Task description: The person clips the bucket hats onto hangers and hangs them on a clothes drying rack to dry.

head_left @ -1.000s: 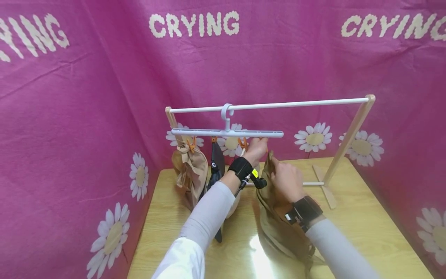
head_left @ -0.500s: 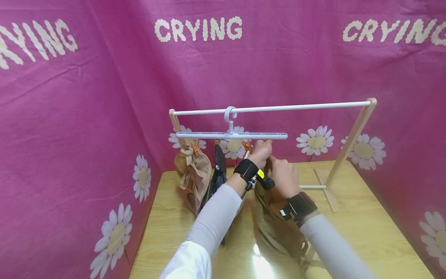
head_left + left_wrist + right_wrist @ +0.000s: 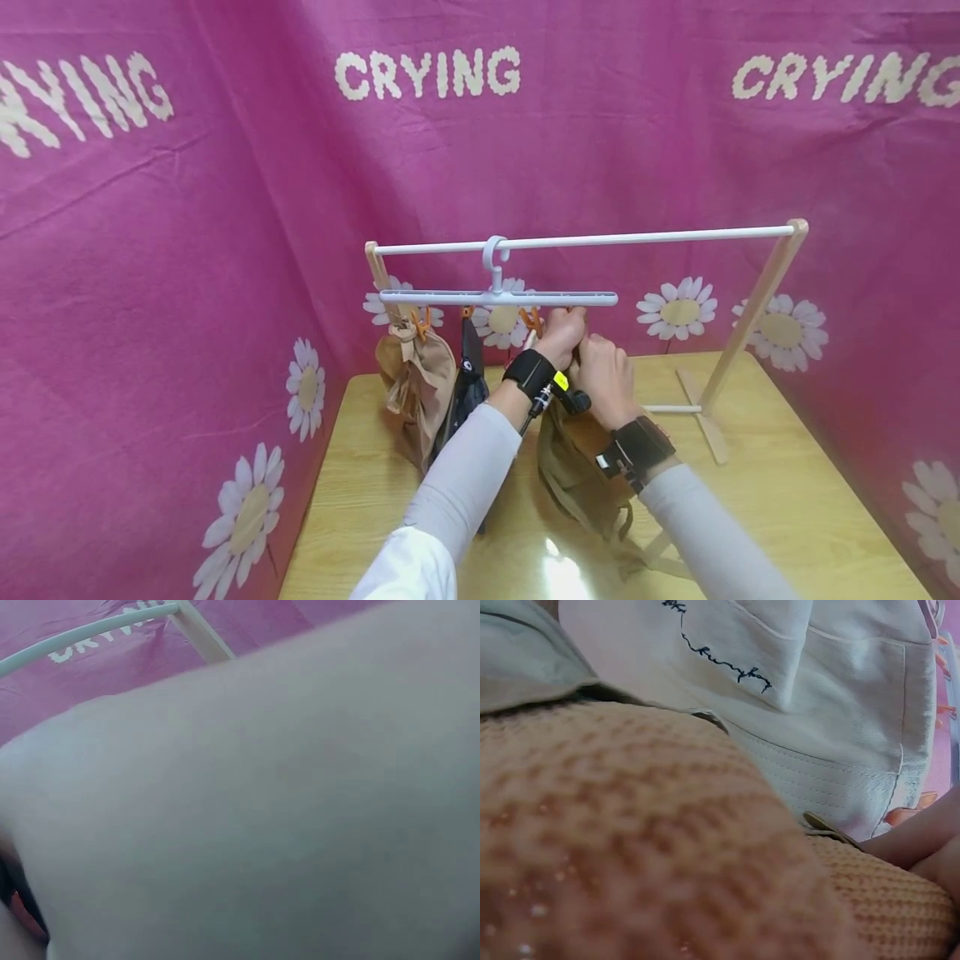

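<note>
My left hand [image 3: 559, 337] is under the right end of a pale hanger [image 3: 442, 297], its fingers curled round an orange clip mostly hidden now. Just below it, my right hand [image 3: 607, 379] grips the top edge of an olive-brown cloth hat [image 3: 566, 471], whose lower part and ties hang towards the table. Close up in the right wrist view, a coarse brown knit-like surface [image 3: 630, 825] fills the lower part. Behind it hangs a white hat [image 3: 817, 697] with dark stitched lettering. The back of a hand [image 3: 247, 810] blocks most of the left wrist view.
Orange clips [image 3: 531, 319] on the hanger hold a tan hat [image 3: 429, 367] with ties and a black item [image 3: 470, 367]. The hanger hooks over the white rail [image 3: 645, 238] of a wooden rack, on a wood table [image 3: 757, 500] beside pink curtains [image 3: 600, 150].
My right hand has moved left and slightly up to meet the left hand, carrying the hat's edge. The hat's lower end has swung left. My left hand stays under the hanger's end.
</note>
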A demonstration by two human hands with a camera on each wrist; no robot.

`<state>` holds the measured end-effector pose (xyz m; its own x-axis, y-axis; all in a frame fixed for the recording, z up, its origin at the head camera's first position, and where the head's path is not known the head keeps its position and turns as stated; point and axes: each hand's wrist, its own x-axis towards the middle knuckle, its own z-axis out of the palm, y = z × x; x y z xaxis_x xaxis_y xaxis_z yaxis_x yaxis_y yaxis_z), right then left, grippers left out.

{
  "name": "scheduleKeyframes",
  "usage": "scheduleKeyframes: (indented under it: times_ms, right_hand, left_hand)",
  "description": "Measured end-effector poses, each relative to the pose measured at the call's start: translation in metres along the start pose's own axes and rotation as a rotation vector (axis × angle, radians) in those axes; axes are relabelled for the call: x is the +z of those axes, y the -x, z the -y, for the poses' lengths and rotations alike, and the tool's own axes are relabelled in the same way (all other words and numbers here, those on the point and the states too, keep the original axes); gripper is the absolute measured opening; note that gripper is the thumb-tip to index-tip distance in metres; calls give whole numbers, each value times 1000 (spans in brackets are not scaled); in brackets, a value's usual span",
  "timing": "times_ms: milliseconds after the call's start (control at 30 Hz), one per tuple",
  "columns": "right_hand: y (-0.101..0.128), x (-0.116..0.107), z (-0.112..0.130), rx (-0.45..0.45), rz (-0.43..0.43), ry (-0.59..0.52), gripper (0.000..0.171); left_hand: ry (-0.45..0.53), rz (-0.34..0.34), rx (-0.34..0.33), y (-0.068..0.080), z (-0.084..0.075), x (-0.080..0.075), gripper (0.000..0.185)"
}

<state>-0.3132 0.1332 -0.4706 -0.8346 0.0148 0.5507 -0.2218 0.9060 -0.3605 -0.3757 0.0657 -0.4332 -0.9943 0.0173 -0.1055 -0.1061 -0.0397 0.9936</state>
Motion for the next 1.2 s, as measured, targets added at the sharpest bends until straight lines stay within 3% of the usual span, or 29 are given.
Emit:
scheduleKeyframes:
  times_ms: [233,433,633,733,800,867,1033,1200]
  right_hand:
    - [-1,-2,0,-51,-65,-18,21]
    - [-1,-6,-1,-117,-133,-31,27]
    - [3,-9,-5,-135,-96,-65,21]
    - [5,-10,-12,-167,-68,-95,13]
    - [8,-11,-18,-184,-49,-114,19]
    - [10,-11,-24,-186,-40,-126,28]
    - [13,-13,-36,-160,-31,-116,32]
    - [16,-19,-45,-121,-17,-112,33]
  left_hand:
    - [48,93,-7,-4,4,-2,48]
    - [73,208,-63,-3,0,-7,46]
    - [109,302,-108,-1,1,-14,39]
    - [173,343,-131,-4,7,-20,28]
    - [234,361,-145,-6,10,-22,16]
    - [263,388,-136,-7,14,-22,6]
    - [204,432,-66,-1,17,-18,35]
    - [119,411,24,8,21,-9,41]
